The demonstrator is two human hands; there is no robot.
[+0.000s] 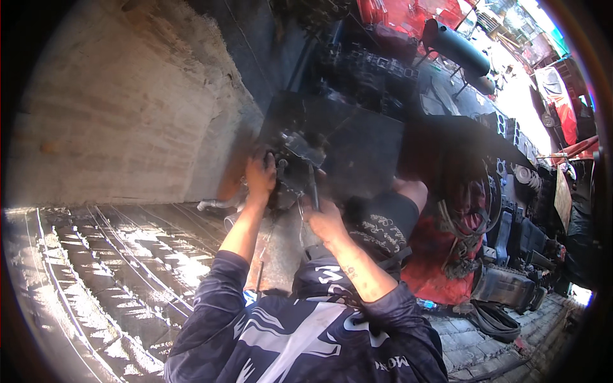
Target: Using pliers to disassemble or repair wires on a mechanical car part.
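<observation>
In front of me is a dark, flat metal surface (361, 143), with a shiny silvery piece (304, 149) near its left edge. My left hand (260, 175) is at that edge, its fingers closed around a small dark part I cannot make out. My right hand (324, 220) grips a dark, rod-shaped tool (313, 188) that points away from me, its tip close to the silvery piece. Deep shadow hides the exact kind of tool and what its tip touches. Between my hands sits a dark metal part (290, 175).
A rough beige wall (128, 108) rises on the left. A dark cylindrical tank (456, 48) stands at the far right. Metal engine parts (504, 230) and a hanging hose (460, 236) crowd the right. A coiled black hose (495, 322) lies on the brick floor (463, 348).
</observation>
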